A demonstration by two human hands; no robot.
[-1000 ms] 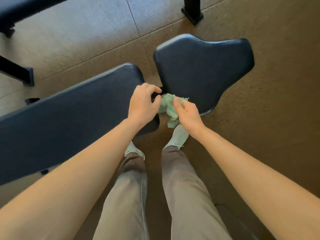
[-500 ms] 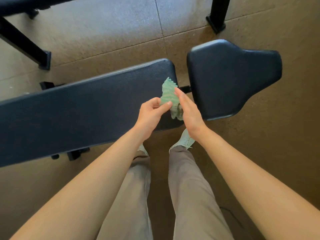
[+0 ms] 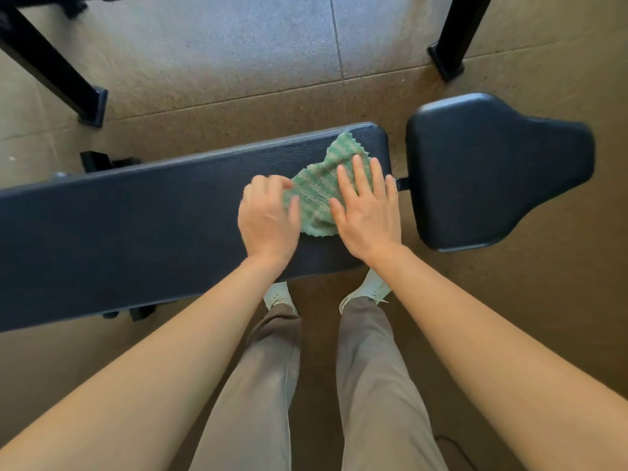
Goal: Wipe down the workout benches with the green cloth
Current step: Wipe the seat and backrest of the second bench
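The green cloth (image 3: 317,188) lies spread on the right end of the long black bench pad (image 3: 136,226). My right hand (image 3: 367,212) presses flat on the cloth's right half, fingers straight and apart. My left hand (image 3: 268,219) rests at the cloth's left edge, blurred, with its fingers bent over the fabric; whether they pinch it is unclear. The bench's separate black seat pad (image 3: 489,171) sits just to the right, across a narrow gap.
Black metal frame legs (image 3: 57,73) stand on the floor at the far left and another leg (image 3: 452,45) at the far right. Brown speckled rubber flooring (image 3: 238,107) surrounds the bench. My legs and pale shoes (image 3: 370,288) stand close against the bench's near edge.
The cloth, held bunched between both hands above the gap, has been laid out on the long pad. My right hand flattened onto it; the view shifted so the bench sits further right.
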